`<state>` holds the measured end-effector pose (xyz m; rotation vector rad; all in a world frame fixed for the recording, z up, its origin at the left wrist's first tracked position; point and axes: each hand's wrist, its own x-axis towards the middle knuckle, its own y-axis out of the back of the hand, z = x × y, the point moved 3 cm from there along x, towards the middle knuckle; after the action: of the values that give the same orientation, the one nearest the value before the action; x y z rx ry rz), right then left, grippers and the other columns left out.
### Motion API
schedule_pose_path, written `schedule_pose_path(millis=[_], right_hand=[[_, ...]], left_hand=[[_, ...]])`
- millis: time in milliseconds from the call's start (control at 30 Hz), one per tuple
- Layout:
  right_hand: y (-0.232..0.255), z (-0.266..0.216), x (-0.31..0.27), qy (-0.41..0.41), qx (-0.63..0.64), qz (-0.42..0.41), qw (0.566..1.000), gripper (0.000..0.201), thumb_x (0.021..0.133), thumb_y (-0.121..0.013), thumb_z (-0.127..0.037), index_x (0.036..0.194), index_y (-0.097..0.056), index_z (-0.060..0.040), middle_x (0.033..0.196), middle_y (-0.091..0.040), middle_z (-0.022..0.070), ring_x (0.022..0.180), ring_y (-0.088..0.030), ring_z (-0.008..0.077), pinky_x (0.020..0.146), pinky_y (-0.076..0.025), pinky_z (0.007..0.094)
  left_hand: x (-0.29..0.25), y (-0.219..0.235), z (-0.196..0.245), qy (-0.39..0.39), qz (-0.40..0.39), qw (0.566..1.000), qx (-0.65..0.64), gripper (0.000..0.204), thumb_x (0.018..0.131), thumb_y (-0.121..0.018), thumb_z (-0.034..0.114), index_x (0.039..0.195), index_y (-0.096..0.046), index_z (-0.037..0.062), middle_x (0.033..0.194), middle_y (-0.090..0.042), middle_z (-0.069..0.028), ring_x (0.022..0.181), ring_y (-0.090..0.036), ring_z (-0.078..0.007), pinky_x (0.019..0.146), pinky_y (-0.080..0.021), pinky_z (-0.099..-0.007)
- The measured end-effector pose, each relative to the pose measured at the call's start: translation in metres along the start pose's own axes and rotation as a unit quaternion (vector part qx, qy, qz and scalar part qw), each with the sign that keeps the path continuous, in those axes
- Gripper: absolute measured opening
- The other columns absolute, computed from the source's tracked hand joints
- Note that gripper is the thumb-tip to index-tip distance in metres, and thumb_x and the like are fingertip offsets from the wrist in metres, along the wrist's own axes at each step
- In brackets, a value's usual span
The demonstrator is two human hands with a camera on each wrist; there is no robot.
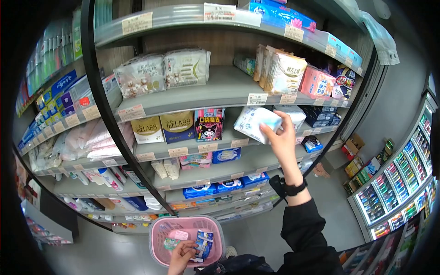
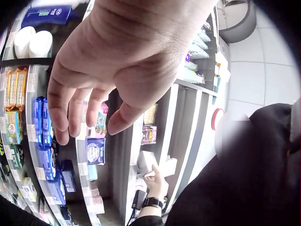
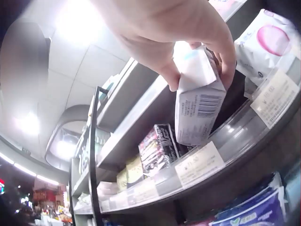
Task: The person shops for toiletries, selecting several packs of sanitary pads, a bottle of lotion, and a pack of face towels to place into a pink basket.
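Observation:
My right hand [image 1: 282, 137] grips a white and light-blue box-shaped pack [image 1: 256, 123] between thumb and fingers, in front of the middle shelf. The right wrist view shows the barcode on the end of this pack [image 3: 200, 113], held just above the shelf edge with its price labels. Low down, my left hand [image 1: 181, 257] is over the pink basket [image 1: 155, 238], its fingers beside a blue pack [image 1: 205, 242]. A small pink item and a green pack also lie in that basket. In the left wrist view, the fingers of the left hand [image 2: 122, 66] hang loosely bent around nothing.
Beside the held pack is another white pack [image 1: 293, 115]. Further left on that shelf stand a black and pink cartoon pack [image 1: 209, 124] and gold and blue packs. A black upright post [image 1: 107, 101] divides the shelving. On the right is a lit display rack [image 1: 389, 183].

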<state>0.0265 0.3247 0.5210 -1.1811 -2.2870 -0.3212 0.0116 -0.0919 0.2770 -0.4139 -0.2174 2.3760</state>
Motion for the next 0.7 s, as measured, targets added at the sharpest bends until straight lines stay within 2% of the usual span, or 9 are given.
schedule_pose_path(millis=[133,233,333,400,467,500,533,667,700], right_hand=[[-0.019,0.011,0.035,0.126,-0.294,-0.002,0.947,0.050,0.075,-0.075,-0.008,0.117,-0.050,0.0001,0.112,-0.057,0.0257,0.104,-0.055,0.0463,0.089,-0.046,0.0440],[-0.030,0.021,0.036,0.157,-0.341,-0.044,0.926,0.055,0.074,-0.075,-0.006,0.122,-0.049,0.0011,0.118,-0.055,0.0269,0.111,-0.052,0.0435,0.094,-0.045,0.0438],[-0.037,0.025,0.039,0.155,-0.405,-0.043,0.900,0.059,0.071,-0.073,-0.003,0.125,-0.049,0.0006,0.122,-0.049,0.0286,0.112,-0.050,0.0450,0.094,-0.044,0.0457],[-0.044,0.020,0.038,0.196,-0.570,-0.040,0.797,0.057,0.071,-0.070,-0.001,0.125,-0.050,-0.0013,0.118,-0.048,0.0279,0.104,-0.051,0.0449,0.090,-0.045,0.0471],[-0.050,0.012,0.029,0.224,-0.600,-0.003,0.768,0.051,0.073,-0.066,-0.002,0.122,-0.053,-0.0045,0.112,-0.049,0.0256,0.099,-0.053,0.0415,0.082,-0.047,0.0467],[-0.055,0.002,0.028,0.255,-0.628,0.038,0.734,0.046,0.075,-0.062,-0.004,0.120,-0.056,-0.0077,0.106,-0.051,0.0233,0.094,-0.054,0.0381,0.075,-0.049,0.0463],[-0.058,-0.004,0.021,0.257,-0.627,0.038,0.735,0.046,0.075,-0.062,-0.004,0.120,-0.056,-0.0077,0.106,-0.051,0.0233,0.094,-0.054,0.0381,0.075,-0.049,0.0463],[-0.070,0.000,0.008,0.236,-0.570,-0.105,0.780,0.051,0.076,-0.062,-0.008,0.126,-0.056,-0.0152,0.103,-0.054,0.0208,0.088,-0.058,0.0354,0.072,-0.050,0.0448],[-0.073,0.007,0.010,0.229,-0.576,-0.129,0.774,0.050,0.080,-0.060,-0.009,0.129,-0.054,-0.0173,0.102,-0.054,0.0214,0.086,-0.059,0.0366,0.072,-0.051,0.0452]], left_hand=[[-0.009,0.003,-0.002,-0.007,0.015,1.000,-0.004,0.033,0.085,-0.056,-0.005,0.118,-0.053,-0.0034,0.105,-0.065,-0.0155,0.089,-0.067,-0.0225,0.066,-0.052,-0.0268],[-0.026,0.007,-0.005,-0.015,0.034,0.998,0.044,0.033,0.089,-0.066,0.014,0.118,-0.058,0.0018,0.102,-0.067,-0.0059,0.084,-0.061,-0.0116,0.070,-0.046,-0.0225],[-0.031,0.013,-0.011,-0.027,0.056,0.997,0.039,0.033,0.089,-0.066,0.016,0.118,-0.057,0.0013,0.101,-0.066,-0.0050,0.079,-0.058,-0.0100,0.068,-0.045,-0.0222],[-0.033,0.014,-0.013,-0.028,0.062,0.997,0.029,0.034,0.089,-0.065,0.015,0.119,-0.057,0.0009,0.101,-0.066,-0.0049,0.078,-0.057,-0.0097,0.067,-0.045,-0.0221],[-0.033,0.021,-0.016,-0.028,0.067,0.997,0.022,0.034,0.090,-0.065,0.015,0.119,-0.057,0.0004,0.101,-0.066,-0.0048,0.077,-0.056,-0.0093,0.067,-0.044,-0.0220],[-0.022,0.027,-0.025,-0.011,0.062,0.998,0.004,0.032,0.087,-0.060,0.005,0.118,-0.055,-0.0013,0.103,-0.066,-0.0102,0.083,-0.062,-0.0161,0.066,-0.048,-0.0241],[-0.020,0.029,-0.028,0.014,0.059,0.998,-0.013,0.033,0.085,-0.056,-0.006,0.118,-0.053,-0.0030,0.105,-0.065,-0.0156,0.089,-0.067,-0.0230,0.065,-0.052,-0.0262],[-0.022,0.025,-0.024,0.011,0.068,0.998,-0.016,0.032,0.086,-0.055,-0.004,0.117,-0.054,-0.0025,0.106,-0.065,-0.0161,0.089,-0.068,-0.0233,0.063,-0.051,-0.0253],[-0.026,0.019,-0.013,-0.006,0.068,0.998,-0.005,0.032,0.088,-0.059,0.005,0.119,-0.055,-0.0016,0.104,-0.066,-0.0108,0.082,-0.062,-0.0161,0.064,-0.048,-0.0237]])
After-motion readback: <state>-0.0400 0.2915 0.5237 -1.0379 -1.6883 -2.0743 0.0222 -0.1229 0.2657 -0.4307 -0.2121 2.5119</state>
